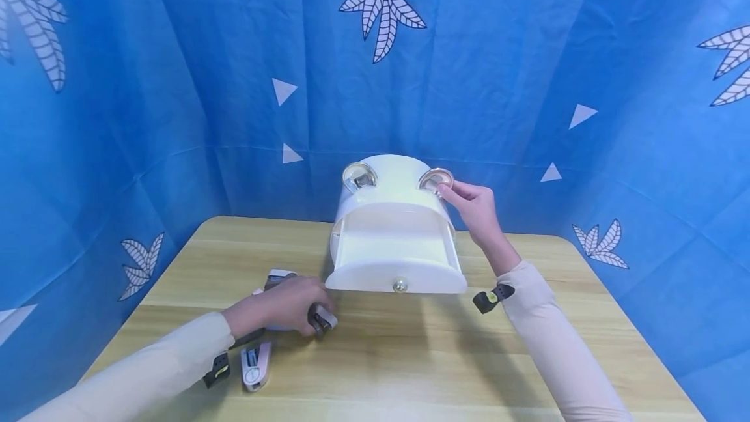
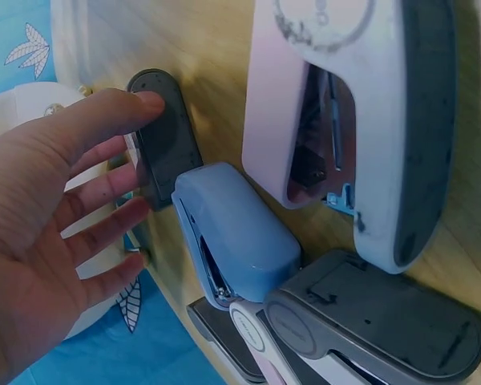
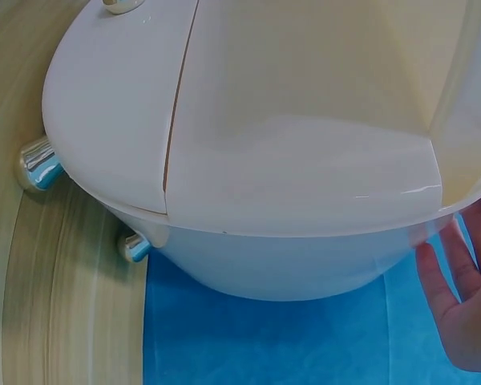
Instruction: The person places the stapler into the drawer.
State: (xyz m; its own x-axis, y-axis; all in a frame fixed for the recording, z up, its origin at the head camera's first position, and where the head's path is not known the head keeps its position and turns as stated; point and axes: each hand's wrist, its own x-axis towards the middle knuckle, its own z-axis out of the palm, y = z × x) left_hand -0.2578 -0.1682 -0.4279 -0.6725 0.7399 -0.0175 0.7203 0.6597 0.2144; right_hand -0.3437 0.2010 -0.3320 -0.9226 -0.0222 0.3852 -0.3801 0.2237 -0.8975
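My left hand (image 1: 295, 303) is at the front left of the white cabinet and grips a dark grey stapler (image 2: 168, 136). Its thumb lies across the stapler in the left wrist view, with the fingers partly behind. Close by are a blue stapler (image 2: 240, 233), another dark grey stapler (image 2: 377, 313) and a pink and white stapler (image 1: 256, 365). My right hand (image 1: 477, 210) pinches a gold-rimmed round eye (image 1: 436, 178) on top of the white rounded cabinet (image 1: 395, 178). The cabinet gapes at the front, above a panel with a gold knob (image 1: 400, 285).
A second gold-rimmed eye (image 1: 359, 176) sits on the cabinet's top left. Short gold legs (image 3: 40, 164) hold the cabinet off the wooden table (image 1: 398, 370). Blue patterned curtains (image 1: 469, 70) hang behind and on both sides. Several staplers lie bunched under my left arm.
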